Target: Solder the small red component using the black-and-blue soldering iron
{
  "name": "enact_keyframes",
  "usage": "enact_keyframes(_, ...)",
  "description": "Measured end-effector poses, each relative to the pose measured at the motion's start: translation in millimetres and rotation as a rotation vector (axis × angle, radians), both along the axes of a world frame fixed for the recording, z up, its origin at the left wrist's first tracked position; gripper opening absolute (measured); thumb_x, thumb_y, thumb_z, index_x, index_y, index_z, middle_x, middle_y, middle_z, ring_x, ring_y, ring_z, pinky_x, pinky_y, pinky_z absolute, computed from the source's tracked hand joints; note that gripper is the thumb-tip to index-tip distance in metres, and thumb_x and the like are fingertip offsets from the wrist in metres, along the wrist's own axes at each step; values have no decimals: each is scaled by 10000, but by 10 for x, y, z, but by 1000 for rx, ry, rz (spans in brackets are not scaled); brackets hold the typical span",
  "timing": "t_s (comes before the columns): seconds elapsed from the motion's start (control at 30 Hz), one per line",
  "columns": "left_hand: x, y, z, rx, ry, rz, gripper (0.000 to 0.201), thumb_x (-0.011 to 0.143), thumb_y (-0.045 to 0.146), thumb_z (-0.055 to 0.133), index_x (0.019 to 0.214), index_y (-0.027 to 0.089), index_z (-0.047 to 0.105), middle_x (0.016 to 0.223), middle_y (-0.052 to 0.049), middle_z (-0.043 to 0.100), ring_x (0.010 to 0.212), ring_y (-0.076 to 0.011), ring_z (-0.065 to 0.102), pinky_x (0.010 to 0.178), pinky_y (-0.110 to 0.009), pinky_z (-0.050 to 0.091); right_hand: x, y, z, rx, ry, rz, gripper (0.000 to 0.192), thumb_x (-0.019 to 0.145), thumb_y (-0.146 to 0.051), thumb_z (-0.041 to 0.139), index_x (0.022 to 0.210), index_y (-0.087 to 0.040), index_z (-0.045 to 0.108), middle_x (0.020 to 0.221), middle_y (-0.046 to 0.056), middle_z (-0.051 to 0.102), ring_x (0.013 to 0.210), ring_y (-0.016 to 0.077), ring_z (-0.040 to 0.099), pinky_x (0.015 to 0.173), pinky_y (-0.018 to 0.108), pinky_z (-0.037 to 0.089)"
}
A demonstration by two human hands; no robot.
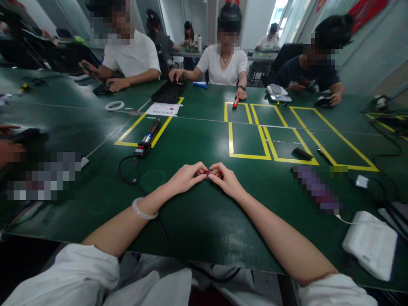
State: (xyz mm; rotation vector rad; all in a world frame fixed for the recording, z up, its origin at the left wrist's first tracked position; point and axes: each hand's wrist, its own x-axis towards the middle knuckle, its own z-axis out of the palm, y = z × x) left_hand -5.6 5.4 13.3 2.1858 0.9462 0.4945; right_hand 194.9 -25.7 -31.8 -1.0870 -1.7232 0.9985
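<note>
My left hand (190, 176) and my right hand (225, 178) meet over the green table in front of me. Between their fingertips is a small red piece (207, 172), mostly covered by the fingers and too small to name. Thumbs and fingers of both hands are pinched together on it. A pale bangle (144, 209) circles my left wrist. Left of my hands lies a black electric screwdriver (151, 132), its cable running toward me under my left forearm.
Yellow tape outlines (250, 157) mark the table. Two black pieces, one a block (302, 154), lie to the right. A white power bank (369, 245) and a blurred-out phone are near the right edge. Across the table, a co-worker's hand holds a red tool (235, 102) beside a black tray (168, 91).
</note>
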Motion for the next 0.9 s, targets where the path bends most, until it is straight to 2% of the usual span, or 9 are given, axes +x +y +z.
enact_keyframes(0.1, 2, 39, -31, -183, -79, 42, 280, 891, 431, 555, 964, 164, 597, 809, -34, 685, 762, -163, 644, 706, -278, 479, -8, -18, 6, 112, -103, 6, 286, 849, -279, 652, 1095, -214, 522, 858, -13, 618, 668, 112, 561, 644, 240, 445)
enact_keyframes(0.2, -2, 75, -86, -369, -150, 32, 307, 856, 447, 593, 920, 146, 580, 772, -49, 682, 707, -152, 624, 691, -286, 486, -13, -35, 19, 210, -236, 9, 150, 877, -218, 603, 1020, -219, 558, 875, 4, 614, 735, 133, 570, 688, 256, 448)
enact_keyframes(0.4, 5, 69, -106, -452, -127, -12, 311, 841, 446, 597, 916, 145, 582, 765, -51, 682, 708, -154, 617, 696, -292, 482, -18, -46, 25, 243, -317, 11, 83, 881, -213, 607, 960, -211, 584, 874, 22, 621, 776, 153, 582, 724, 273, 458)
enact_keyframes(0.47, -12, 95, -57, -381, -80, -13, 331, 869, 469, 544, 920, 146, 597, 809, -60, 687, 749, -168, 623, 731, -309, 487, -19, -45, 29, 220, -276, 3, 89, 881, -218, 604, 967, -207, 585, 862, 15, 625, 761, 145, 583, 711, 265, 456)
enact_keyframes(0.53, -91, 180, 5, -169, 8, 72, 376, 898, 500, 481, 944, 153, 620, 921, -80, 689, 851, -196, 627, 806, -343, 482, -17, -43, 37, 179, -226, -15, 94, 882, -220, 598, 974, -205, 588, 839, 4, 627, 728, 132, 580, 684, 251, 449)
enact_keyframes(0.6, -264, 327, 54, 149, 122, 270, 421, 902, 520, 458, 1029, 157, 629, 1114, -111, 655, 1040, -247, 593, 926, -397, 441, -16, -40, 47, 142, -192, -32, 99, 876, -218, 599, 974, -200, 594, 812, -5, 623, 696, 121, 572, 660, 239, 441)
enact_keyframes(0.7, -699, 600, 57, 539, 286, 642, 586, 874, 545, 486, 1275, 120, 539, 1419, -174, 461, 1318, -348, 397, 1067, -488, 310, -17, -36, 55, 118, -166, -37, 106, 867, -217, 608, 969, -190, 602, 785, -10, 617, 672, 113, 564, 644, 230, 435)
enact_keyframes(0.8, -1196, 823, -15, 570, 417, 861, 834, 826, 638, 516, 1400, 41, 418, 1443, -217, 410, 1344, -425, 331, 1038, -531, 298, -21, -30, 50, 111, -158, -16, 109, 865, -212, 609, 971, -187, 607, 789, -9, 623, 673, 110, 565, 637, 225, 431)
enact_keyframes(0.9, -1543, 948, -91, 332, 560, 858, 806, 832, 660, 496, 1334, 30, 487, 1300, -226, 525, 1199, -437, 484, 895, -535, 386, -21, -24, 37, 99, -147, -13, 108, 860, -211, 614, 965, -184, 611, 787, -8, 628, 667, 108, 564, 624, 219, 426)
